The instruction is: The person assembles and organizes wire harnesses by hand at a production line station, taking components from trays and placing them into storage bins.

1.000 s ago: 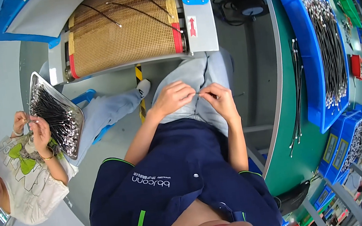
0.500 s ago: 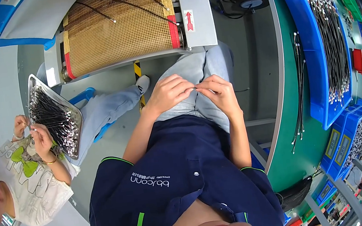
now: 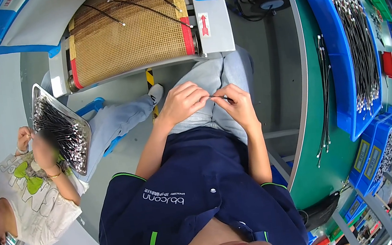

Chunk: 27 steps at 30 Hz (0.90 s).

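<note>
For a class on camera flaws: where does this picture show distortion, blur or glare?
Head view throughout: the wearer's left hand and right hand look fairly sharp; the thin dark piece between them is too small to identify; a smudge blurs one of the co-worker's hands; distortion bows the green table; bright glare sits at far left.

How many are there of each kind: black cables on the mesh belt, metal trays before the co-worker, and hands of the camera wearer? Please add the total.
Black cables on the mesh belt: 3
Metal tray before the co-worker: 1
Wearer's hands, left hand and right hand, pinching a thin dark piece: 2
Total: 6
</note>
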Available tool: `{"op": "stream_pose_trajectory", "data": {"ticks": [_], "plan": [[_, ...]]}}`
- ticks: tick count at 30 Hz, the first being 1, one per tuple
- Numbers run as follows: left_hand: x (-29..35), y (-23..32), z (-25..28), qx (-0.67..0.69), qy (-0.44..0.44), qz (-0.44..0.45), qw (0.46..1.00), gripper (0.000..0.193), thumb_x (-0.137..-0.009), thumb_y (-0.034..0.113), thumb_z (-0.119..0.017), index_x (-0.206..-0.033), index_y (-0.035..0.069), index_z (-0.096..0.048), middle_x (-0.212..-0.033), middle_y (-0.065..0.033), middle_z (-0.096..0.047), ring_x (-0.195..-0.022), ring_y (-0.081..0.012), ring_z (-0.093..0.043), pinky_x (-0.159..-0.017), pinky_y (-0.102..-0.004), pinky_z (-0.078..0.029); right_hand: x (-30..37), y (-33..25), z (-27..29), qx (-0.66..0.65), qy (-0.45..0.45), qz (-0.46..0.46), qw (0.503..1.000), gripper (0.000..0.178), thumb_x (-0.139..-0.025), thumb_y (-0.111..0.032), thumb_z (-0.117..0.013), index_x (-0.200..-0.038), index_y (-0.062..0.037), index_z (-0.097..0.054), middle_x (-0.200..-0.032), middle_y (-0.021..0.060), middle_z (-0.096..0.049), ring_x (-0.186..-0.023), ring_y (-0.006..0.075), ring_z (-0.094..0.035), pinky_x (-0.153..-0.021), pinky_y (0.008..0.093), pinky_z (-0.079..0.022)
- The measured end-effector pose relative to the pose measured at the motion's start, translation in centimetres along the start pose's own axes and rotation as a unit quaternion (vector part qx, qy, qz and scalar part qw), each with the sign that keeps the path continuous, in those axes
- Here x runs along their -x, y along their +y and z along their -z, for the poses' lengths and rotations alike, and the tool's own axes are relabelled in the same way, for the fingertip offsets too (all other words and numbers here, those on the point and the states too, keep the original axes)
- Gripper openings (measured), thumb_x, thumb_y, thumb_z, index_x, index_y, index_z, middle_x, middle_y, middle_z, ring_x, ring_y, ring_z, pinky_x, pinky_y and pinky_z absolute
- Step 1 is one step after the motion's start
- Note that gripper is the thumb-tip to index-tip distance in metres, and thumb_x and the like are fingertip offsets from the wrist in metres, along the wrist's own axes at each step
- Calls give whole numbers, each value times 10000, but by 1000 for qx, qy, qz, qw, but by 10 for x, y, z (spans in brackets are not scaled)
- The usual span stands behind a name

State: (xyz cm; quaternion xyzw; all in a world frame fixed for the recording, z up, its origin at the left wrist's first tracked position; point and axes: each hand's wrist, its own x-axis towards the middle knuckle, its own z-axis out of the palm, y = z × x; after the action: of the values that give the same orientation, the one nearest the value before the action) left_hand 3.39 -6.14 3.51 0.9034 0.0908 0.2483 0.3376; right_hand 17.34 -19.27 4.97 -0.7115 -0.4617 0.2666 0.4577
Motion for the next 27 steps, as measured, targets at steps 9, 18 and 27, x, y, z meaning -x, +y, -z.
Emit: {"op": "stream_pose_trajectory", "data": {"ticks": [9, 18, 27], "plan": [[9, -6, 6, 10, -33, -6, 999, 105, -704, 94, -680, -784, 77, -614, -734, -17, -591, -704, -184, -577, -603, -309, -473, 7, -1, 5, -15, -65, -34, 997, 137, -759, -46, -688, -889, -31, -649, -784, 59, -594, -567, 137, -510, -512, 250, -418], [14, -28, 28, 6, -14, 43, 999, 80, -708, 80, -654, -766, 84, -598, -724, -28, -585, -695, -198, -567, -608, -320, -477, 3, 19, 30, 45, -22, 9, 999, 102, -750, -50, -692, -848, -28, -672, -798, 86, -642, -694, 186, -620, -582, 278, -473], [38, -45, 75, -58, 23, 127, 990, 46, -742, 121, -624, -763, 89, -600, -734, -20, -593, -737, -206, -569, -643, -323, -470, 4, 27, 62, 81, 14, -34, 996, 115, -734, 10, -686, -839, 25, -642, -784, 112, -622, -708, 192, -601, -637, 275, -481]]}}
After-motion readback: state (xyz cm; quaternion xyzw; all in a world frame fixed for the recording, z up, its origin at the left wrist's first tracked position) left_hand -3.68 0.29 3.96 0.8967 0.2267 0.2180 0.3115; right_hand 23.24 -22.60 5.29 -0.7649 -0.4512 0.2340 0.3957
